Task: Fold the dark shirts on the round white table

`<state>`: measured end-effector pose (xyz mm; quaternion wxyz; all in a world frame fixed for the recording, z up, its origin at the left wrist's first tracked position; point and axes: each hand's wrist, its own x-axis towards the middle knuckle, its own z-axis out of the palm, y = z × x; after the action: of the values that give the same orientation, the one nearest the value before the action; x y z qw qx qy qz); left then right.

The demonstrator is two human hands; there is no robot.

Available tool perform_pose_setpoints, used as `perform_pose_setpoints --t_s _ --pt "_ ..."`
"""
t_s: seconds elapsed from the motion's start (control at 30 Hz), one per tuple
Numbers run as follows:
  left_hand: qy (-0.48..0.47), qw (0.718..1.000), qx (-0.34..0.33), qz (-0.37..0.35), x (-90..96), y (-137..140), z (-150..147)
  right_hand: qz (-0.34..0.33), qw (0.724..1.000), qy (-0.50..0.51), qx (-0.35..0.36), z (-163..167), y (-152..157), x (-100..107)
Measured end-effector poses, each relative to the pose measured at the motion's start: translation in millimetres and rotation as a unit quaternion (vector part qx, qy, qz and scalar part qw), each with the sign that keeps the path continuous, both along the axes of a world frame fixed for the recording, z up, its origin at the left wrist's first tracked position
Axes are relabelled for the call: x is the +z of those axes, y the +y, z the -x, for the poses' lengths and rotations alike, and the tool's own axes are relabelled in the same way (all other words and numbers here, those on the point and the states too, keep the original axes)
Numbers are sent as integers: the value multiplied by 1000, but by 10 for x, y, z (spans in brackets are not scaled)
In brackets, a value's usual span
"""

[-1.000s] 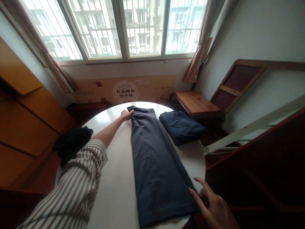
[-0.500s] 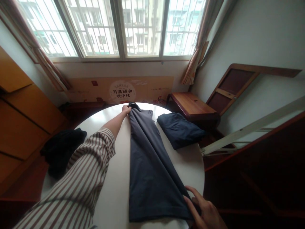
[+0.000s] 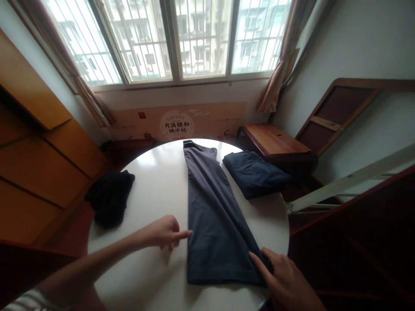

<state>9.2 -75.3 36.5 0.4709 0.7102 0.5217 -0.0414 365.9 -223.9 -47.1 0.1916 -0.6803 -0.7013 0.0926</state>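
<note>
Dark blue-grey trousers (image 3: 217, 216) lie folded lengthwise on a round white table (image 3: 155, 181), with the dark waistband at the far side and the broad end near me. My left hand (image 3: 165, 233) hovers left of the trousers, one finger stretched to their left edge; whether it touches is hard to tell. It holds nothing, and its other fingers are loosely bent. At the near right corner my right hand (image 3: 285, 276) has the trousers between thumb and fingers, part of the grip being hidden.
A folded navy garment (image 3: 256, 175) sits at the table's right edge. On the left lies a crumpled black garment (image 3: 110, 198). Beyond the table stand a low wooden stool-like table (image 3: 275, 140) and a printed cardboard panel (image 3: 207, 119) under the window.
My left hand has let go of the waistband and come back toward me, to the near left edge of the trousers. My right hand stays at the near right corner. The view has shifted slightly.
</note>
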Motion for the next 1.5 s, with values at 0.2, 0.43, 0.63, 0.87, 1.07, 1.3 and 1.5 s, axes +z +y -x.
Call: perform_pose_setpoints --t_s 0.2,0.43,0.63,0.87,1.07,1.3,1.5 --pt "-119 992 45 16 -215 -501 42 27 998 48 -31 139 69 247" --pt "-146 988 48 21 -365 -562 -31 34 995 91 -17 138 54 411" --pt "-134 987 52 -69 -260 -784 228 55 989 137 6 224 -25 526" --pt "-23 992 8 -124 -288 -1072 485 18 992 105 65 307 -159 321" --pt "-14 846 -244 -474 -177 -954 605 64 979 45 186 138 -250 433" --pt "-61 700 -427 -568 -63 -780 659 31 967 30 251 0 -368 555" --pt "-105 719 -413 -549 -132 -853 522 -17 956 33 292 -69 -404 509"
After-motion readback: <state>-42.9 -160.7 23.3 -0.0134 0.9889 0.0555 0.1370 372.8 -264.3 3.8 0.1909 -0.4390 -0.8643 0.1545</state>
